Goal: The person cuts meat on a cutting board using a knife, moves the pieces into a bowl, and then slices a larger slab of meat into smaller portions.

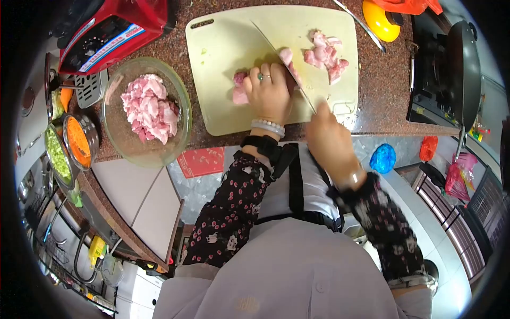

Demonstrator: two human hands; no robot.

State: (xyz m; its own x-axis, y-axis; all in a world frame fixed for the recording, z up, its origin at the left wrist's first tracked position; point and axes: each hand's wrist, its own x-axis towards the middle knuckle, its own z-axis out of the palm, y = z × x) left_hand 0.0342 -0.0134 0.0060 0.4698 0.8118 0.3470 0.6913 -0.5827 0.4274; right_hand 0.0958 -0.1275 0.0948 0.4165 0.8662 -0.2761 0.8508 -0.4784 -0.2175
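Observation:
On a cream cutting board (228, 53), my left hand (268, 93) presses down on a piece of raw meat (240, 94), its fingers curled together. My right hand (332, 138) is wrapped round the handle of a knife (287, 68). The blade slants up and left across the board, just right of my left fingers, with a strip of meat (286, 55) against it. Cut meat pieces (325, 56) lie on the right part of the board. To the left, a glass bowl (183, 114) holds a pile of cut meat (150, 109).
Bowls of shredded orange (78, 141) and green food (57, 154) stand at the far left. A red appliance (114, 34) is at the upper left. At the upper right are a long metal utensil (366, 29), a yellow round object (380, 21) and a dark wok (462, 74) over the stove.

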